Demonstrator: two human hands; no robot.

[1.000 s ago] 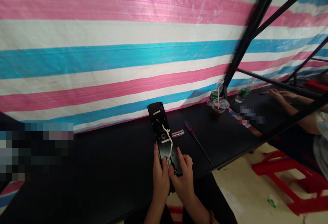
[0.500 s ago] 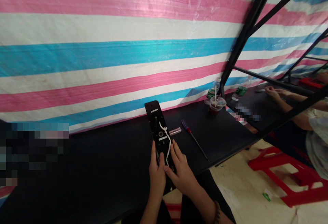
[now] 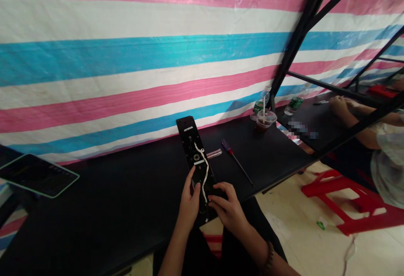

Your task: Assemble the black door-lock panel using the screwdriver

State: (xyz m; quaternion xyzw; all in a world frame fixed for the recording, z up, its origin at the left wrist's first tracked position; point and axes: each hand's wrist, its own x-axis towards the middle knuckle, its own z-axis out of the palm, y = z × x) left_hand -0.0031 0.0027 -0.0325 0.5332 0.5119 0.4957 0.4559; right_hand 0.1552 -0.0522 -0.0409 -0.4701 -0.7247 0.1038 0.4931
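A long black panel [image 3: 188, 134], looking like the back plate of an electronic door lock, lies at a slant over the table's near edge. A white cable [image 3: 206, 171] runs down its face, and a round fitting and white labels show on it. My left hand [image 3: 189, 200] grips the panel's lower left side, thumb on top. At the lower right, my right hand [image 3: 229, 208] has its fingers bent and pinched together over the panel, close to the cable's lower end; what lies between the fingertips is too small to make out.
Right of the panel lie a small clear packet [image 3: 214, 154] and a screwdriver [image 3: 237, 162]. A drink cup [image 3: 266, 118] and a bottle [image 3: 259, 105] stand farther back. A tablet-like device [image 3: 39, 175] is at left. Beyond the black frame [image 3: 292, 49], another person's hands [image 3: 342, 104] rest over a table.
My right hand has gone from lying along the panel's right edge to a pinch over its lower part. My left hand keeps its hold. The view has tilted slightly down.
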